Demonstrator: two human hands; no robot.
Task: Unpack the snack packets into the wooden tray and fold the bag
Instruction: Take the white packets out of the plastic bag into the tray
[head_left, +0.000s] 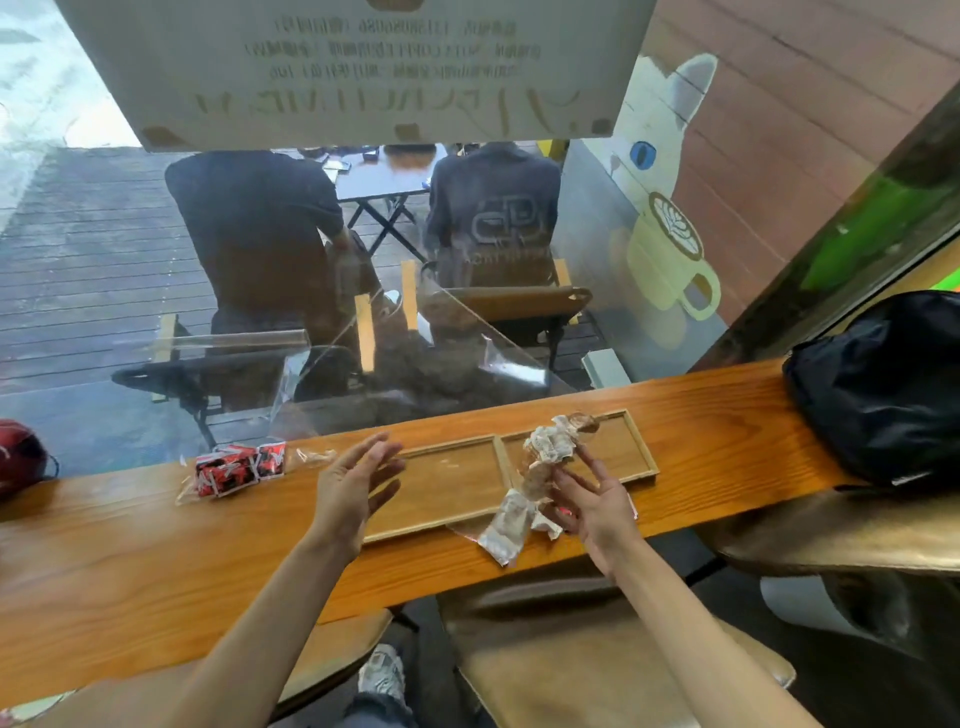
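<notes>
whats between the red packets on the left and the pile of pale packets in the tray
In the head view, the open left hand hovers there, above the wooden tray's bare left compartment. The red packets and pale packets lie on either side.

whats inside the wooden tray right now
The wooden tray holds pale snack packets in its right compartment; the left looks bare. The right hand covers the tray's near right corner.

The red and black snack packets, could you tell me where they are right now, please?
In the head view they lie on the wooden counter at left, the red and black snack packets beyond the left hand and left of the wooden tray.
</notes>
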